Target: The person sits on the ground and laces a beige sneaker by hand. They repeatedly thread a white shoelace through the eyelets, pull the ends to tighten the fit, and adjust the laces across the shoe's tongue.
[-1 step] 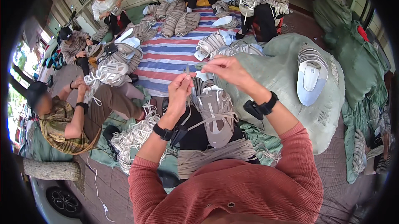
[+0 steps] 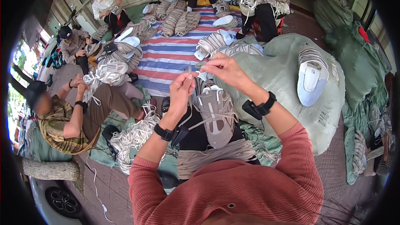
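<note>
Across my thighs lies a grey shoe upper point(image 2: 217, 118) with pale overlays, its toe toward me. A flat grey shoelace point(image 2: 197, 124) crosses it. Above the upper, my left hand point(image 2: 181, 91) is closed in a pinch, and a short grey lace end point(image 2: 190, 69) sticks up from its fingertips. My right hand point(image 2: 228, 71) is pinched close to the left fingertips; what it grips seems to be part of the same lace, though it is too thin to make out surely. A bundle of grey laces point(image 2: 216, 158) lies over my lap.
A heap of white laces point(image 2: 135, 141) lies left of me. To the right, a shoe upper point(image 2: 312, 77) rests on a big green sack point(image 2: 283, 62). Uppers lie along a striped sheet point(image 2: 162, 64). A person point(image 2: 68, 116) sits at left; several others sit farther back, handling uppers.
Hardly anything differs. My left fingertips have shifted very slightly and the lace end looks a little narrower; the upper stays in place.
</note>
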The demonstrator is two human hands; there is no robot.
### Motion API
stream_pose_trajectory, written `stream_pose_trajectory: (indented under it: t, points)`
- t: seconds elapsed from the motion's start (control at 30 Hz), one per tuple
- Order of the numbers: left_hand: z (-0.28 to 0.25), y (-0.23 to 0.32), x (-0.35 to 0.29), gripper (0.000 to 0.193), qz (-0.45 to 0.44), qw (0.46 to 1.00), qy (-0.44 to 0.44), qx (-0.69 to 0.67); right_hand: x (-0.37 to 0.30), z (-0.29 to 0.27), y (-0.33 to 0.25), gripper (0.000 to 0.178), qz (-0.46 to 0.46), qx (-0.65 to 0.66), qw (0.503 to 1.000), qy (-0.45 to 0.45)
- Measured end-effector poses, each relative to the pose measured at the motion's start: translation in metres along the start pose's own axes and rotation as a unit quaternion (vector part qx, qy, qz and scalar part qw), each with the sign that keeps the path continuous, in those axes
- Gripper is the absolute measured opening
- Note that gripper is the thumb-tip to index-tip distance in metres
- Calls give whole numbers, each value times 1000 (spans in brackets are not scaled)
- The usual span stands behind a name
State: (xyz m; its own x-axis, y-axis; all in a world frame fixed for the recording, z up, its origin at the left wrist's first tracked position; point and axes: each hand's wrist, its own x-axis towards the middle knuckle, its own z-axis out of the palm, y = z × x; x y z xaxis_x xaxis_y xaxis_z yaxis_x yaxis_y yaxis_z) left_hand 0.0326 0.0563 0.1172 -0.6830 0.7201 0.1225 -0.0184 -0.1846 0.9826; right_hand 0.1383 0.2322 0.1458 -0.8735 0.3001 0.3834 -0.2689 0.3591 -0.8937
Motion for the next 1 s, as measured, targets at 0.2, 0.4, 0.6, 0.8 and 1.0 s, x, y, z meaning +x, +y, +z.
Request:
stream_pose_trajectory:
  t: [0.2,0.4,0.6,0.8,1.0]
  points:
    - [9,-10,-1,20,51,997,24,45,7,30,4,18,105,88,991,-10]
    - [12,-7,-5,20,61,993,31,97,9,29,8,19,140,163,976,-18]
    - [5,-17,-5,17,73,991,35,105,7,37,5,20,126,150,980,-25]
    - [-2,-20,-5,16,68,996,29,49,6,40,7,19,122,149,981,-29]
    - [-5,-17,-6,15,37,999,24,-21,5,43,-2,18,120,160,979,-27]
